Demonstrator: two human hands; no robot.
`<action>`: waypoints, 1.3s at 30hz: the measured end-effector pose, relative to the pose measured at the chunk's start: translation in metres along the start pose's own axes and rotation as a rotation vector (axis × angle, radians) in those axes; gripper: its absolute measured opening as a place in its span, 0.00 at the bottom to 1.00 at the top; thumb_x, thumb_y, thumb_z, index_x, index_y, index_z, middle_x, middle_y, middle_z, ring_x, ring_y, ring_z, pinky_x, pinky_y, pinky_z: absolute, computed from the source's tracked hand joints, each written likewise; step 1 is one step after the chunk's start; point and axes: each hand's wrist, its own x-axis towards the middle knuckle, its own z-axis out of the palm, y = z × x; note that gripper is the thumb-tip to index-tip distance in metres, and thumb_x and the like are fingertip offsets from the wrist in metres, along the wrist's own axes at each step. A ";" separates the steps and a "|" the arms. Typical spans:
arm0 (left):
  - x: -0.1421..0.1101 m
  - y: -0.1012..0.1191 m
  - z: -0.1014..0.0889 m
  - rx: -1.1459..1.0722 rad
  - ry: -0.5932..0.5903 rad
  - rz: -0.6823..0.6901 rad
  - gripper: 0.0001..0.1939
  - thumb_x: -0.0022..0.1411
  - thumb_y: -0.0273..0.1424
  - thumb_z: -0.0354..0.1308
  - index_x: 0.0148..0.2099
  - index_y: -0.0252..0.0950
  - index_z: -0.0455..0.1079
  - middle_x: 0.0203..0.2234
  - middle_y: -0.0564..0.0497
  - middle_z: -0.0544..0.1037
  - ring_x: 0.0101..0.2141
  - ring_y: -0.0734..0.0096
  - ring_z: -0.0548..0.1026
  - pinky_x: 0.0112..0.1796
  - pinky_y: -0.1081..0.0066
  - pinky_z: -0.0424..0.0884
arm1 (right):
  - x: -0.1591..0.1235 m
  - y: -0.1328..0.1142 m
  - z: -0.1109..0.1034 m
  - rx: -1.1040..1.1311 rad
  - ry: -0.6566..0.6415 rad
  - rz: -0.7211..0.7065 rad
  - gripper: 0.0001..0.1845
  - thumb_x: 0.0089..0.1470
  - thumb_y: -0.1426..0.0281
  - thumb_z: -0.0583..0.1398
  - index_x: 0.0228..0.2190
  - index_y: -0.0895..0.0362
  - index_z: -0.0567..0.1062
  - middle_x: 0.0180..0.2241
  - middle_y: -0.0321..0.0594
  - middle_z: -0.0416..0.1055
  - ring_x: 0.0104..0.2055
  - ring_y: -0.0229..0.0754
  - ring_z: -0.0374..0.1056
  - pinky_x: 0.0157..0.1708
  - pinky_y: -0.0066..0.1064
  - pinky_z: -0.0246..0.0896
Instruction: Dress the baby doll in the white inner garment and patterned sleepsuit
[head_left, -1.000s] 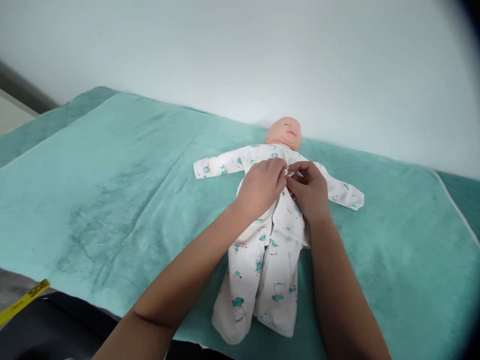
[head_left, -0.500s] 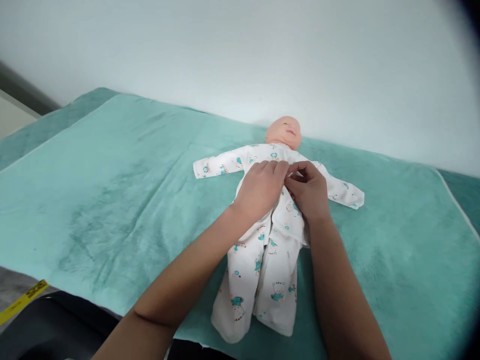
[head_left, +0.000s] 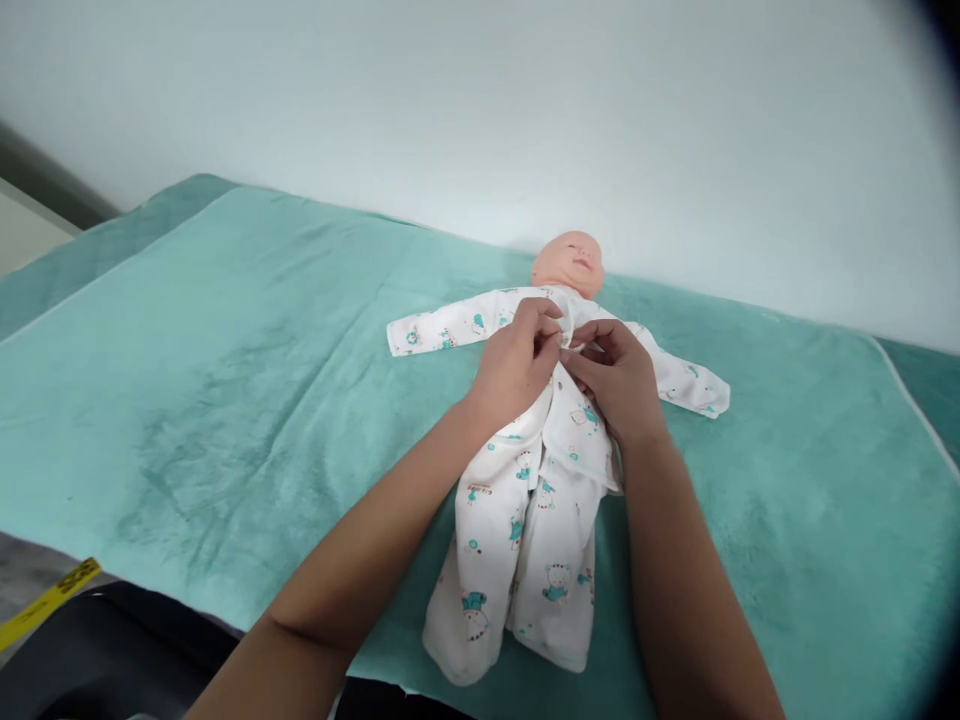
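Note:
A baby doll [head_left: 566, 262] lies on its back, arms spread, in a white printed baby jacket [head_left: 581, 420] and matching trousers [head_left: 487, 530]. On the chest, my left hand [head_left: 517, 360] pinches the jacket's front edge, thumb and forefinger curled together. Close beside it, my right hand [head_left: 619, 375] pinches the other side of the front opening. The fingertips of both hands nearly meet just below the doll's neck. Below them the jacket's front hangs apart, and a small snap shows on its edge. What lies right under the fingers is hidden.
A green plush blanket [head_left: 247, 400] covers the table under the doll. Behind it rises a white wall [head_left: 450, 110]. At the lower left are a dark chair-like object [head_left: 112, 660] and a yellow strip [head_left: 49, 605] on the floor.
My left hand has gone from lying flatter over the chest to a raised pinch at the jacket's edge. My right hand has shifted slightly left. The doll has hardly moved.

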 end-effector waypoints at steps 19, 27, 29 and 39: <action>0.004 -0.007 0.001 -0.351 0.018 -0.092 0.09 0.64 0.23 0.52 0.43 0.41 0.57 0.31 0.56 0.72 0.28 0.78 0.69 0.32 0.74 0.66 | 0.000 -0.004 0.002 -0.004 0.021 0.012 0.10 0.50 0.65 0.68 0.35 0.52 0.74 0.33 0.33 0.70 0.20 0.29 0.59 0.14 0.23 0.53; 0.003 -0.006 -0.002 -0.373 0.025 -0.134 0.09 0.63 0.25 0.53 0.42 0.41 0.57 0.35 0.54 0.74 0.30 0.78 0.70 0.34 0.73 0.68 | 0.001 -0.003 0.003 0.022 0.030 0.008 0.11 0.50 0.64 0.68 0.35 0.53 0.74 0.30 0.32 0.68 0.18 0.28 0.59 0.14 0.23 0.51; 0.003 -0.006 -0.002 -0.366 0.011 -0.127 0.08 0.64 0.26 0.53 0.42 0.41 0.57 0.34 0.54 0.73 0.29 0.78 0.70 0.33 0.73 0.67 | 0.001 -0.003 0.002 0.038 0.023 -0.009 0.10 0.52 0.63 0.67 0.35 0.53 0.74 0.27 0.31 0.67 0.17 0.29 0.58 0.13 0.23 0.49; 0.004 -0.010 -0.001 -0.594 -0.027 -0.106 0.10 0.63 0.28 0.58 0.46 0.41 0.62 0.30 0.55 0.73 0.29 0.76 0.69 0.33 0.72 0.64 | 0.000 -0.005 0.002 0.049 0.007 -0.003 0.12 0.52 0.61 0.68 0.34 0.54 0.75 0.25 0.30 0.67 0.18 0.29 0.58 0.14 0.23 0.49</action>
